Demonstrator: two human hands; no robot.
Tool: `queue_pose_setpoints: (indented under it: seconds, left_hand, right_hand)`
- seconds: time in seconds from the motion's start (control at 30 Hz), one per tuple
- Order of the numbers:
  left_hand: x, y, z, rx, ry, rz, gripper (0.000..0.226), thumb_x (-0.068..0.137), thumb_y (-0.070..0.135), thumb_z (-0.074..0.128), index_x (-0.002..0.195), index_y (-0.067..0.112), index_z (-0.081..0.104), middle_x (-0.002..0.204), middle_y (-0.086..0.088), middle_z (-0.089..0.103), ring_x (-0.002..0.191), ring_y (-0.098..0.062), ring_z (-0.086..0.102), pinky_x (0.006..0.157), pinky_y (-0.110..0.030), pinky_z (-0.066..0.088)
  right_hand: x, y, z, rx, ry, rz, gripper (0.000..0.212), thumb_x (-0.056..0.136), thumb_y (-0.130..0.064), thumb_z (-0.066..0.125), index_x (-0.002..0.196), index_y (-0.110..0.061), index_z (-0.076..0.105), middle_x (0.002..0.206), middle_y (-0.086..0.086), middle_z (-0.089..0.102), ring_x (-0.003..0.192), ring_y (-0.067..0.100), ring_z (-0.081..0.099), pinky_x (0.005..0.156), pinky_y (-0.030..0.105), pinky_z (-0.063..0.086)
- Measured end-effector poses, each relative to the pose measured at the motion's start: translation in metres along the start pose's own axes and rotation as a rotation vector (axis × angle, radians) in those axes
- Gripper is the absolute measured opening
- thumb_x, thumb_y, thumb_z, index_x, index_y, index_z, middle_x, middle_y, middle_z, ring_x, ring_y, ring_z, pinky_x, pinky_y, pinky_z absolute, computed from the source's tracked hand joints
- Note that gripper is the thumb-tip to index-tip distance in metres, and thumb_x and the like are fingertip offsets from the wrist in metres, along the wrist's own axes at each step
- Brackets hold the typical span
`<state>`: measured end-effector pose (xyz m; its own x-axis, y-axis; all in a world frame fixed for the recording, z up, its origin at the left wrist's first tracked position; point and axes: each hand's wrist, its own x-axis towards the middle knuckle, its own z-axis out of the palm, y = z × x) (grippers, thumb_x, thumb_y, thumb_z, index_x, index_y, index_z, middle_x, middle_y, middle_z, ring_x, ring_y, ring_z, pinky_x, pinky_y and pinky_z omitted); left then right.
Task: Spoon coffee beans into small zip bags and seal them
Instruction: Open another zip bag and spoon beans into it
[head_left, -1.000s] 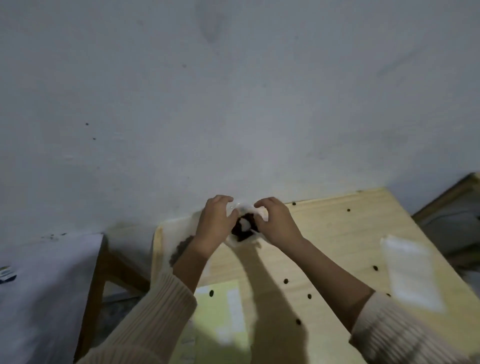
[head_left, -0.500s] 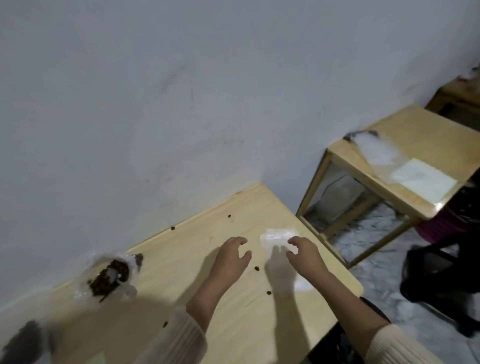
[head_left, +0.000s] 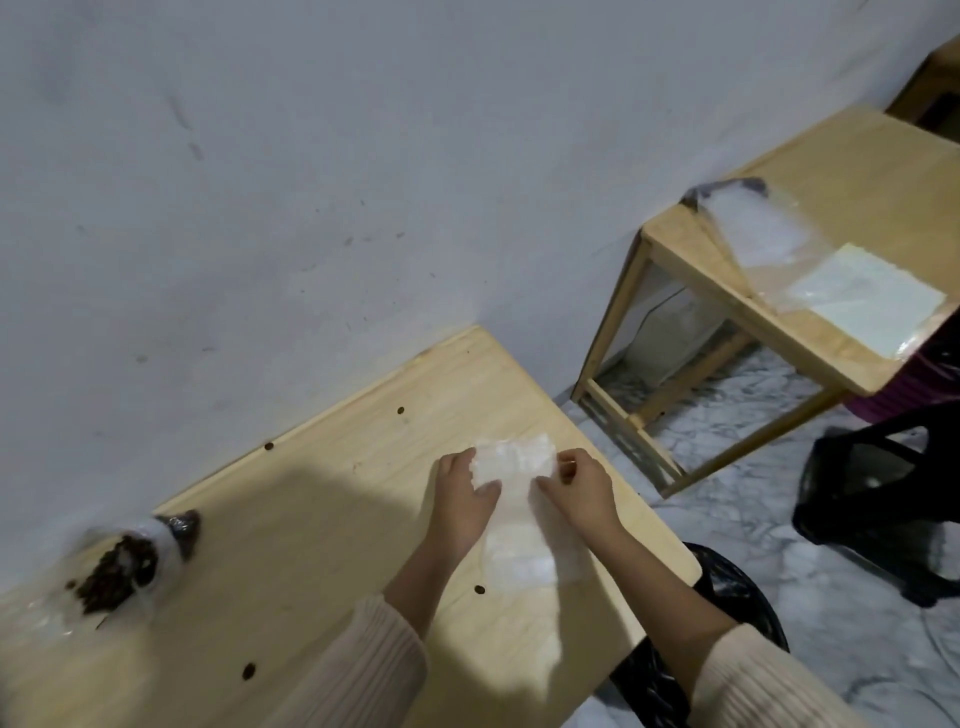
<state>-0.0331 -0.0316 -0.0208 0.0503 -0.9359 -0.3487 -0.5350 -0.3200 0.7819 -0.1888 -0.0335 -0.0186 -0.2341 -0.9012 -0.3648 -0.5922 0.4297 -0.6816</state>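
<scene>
Bag pickup
We pinch the zip bag stack (head_left: 511, 462) with left hand (head_left: 462, 493) and right hand (head_left: 576, 491); best peel one only.

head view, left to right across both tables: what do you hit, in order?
Bean bag → left hand → zip bags → right hand → clear plastic bag on the side table → white sheet.
</scene>
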Motion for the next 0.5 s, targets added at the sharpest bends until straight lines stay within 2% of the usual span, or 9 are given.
queue_pose_setpoints:
  seconds: [0.1, 0.23, 0.33, 0.4, 0.5]
  left_hand:
    - [0.003, 0.000, 0.003, -0.030, 0.032, -0.018, 0.051, 0.084, 0.009, 0.064, 0.132, 0.004, 0.045, 0.124, -0.013, 0.043, 0.102, -0.018, 0.052, 0.085, -0.016, 0.041]
    - [0.007, -0.002, 0.005, -0.012, 0.036, -0.003, 0.053, 0.083, 0.007, 0.065, 0.132, 0.005, 0.044, 0.121, -0.014, 0.043, 0.098, -0.016, 0.048, 0.081, -0.011, 0.036]
    - [0.010, 0.000, 0.006, 0.035, 0.013, -0.003, 0.057, 0.084, 0.011, 0.064, 0.136, 0.008, 0.041, 0.125, -0.012, 0.043, 0.114, -0.022, 0.048, 0.090, -0.016, 0.037]
    - [0.013, 0.004, 0.003, 0.104, -0.010, 0.014, 0.059, 0.085, 0.017, 0.062, 0.139, 0.011, 0.038, 0.130, -0.010, 0.041, 0.122, -0.022, 0.042, 0.099, -0.022, 0.032]
    - [0.012, 0.011, -0.009, 0.177, -0.008, 0.096, 0.057, 0.088, 0.021, 0.059, 0.140, 0.013, 0.037, 0.136, -0.006, 0.038, 0.128, -0.021, 0.035, 0.102, -0.022, 0.025]
  right_hand:
    - [0.004, -0.001, -0.001, 0.117, 0.029, 0.022, 0.021, 0.081, -0.017, 0.070, 0.086, -0.010, 0.051, 0.079, 0.003, 0.052, 0.075, 0.018, 0.048, 0.057, 0.018, 0.034]
    - [0.004, -0.005, -0.002, 0.242, 0.090, -0.040, 0.013, 0.088, -0.010, 0.059, 0.080, -0.007, 0.050, 0.073, 0.002, 0.051, 0.070, 0.018, 0.046, 0.057, 0.016, 0.033]
    - [0.004, -0.008, -0.003, 0.292, 0.092, -0.094, 0.005, 0.092, -0.011, 0.052, 0.089, -0.010, 0.056, 0.083, 0.003, 0.059, 0.076, 0.016, 0.053, 0.061, 0.016, 0.038]
    - [0.004, -0.011, -0.005, 0.314, 0.059, -0.125, 0.010, 0.093, -0.010, 0.051, 0.095, -0.015, 0.059, 0.083, 0.001, 0.061, 0.075, 0.015, 0.056, 0.061, 0.013, 0.041]
    - [0.001, -0.022, -0.012, 0.344, 0.017, -0.156, 0.019, 0.093, -0.008, 0.051, 0.102, -0.020, 0.063, 0.079, -0.003, 0.060, 0.068, 0.012, 0.057, 0.058, 0.006, 0.042]
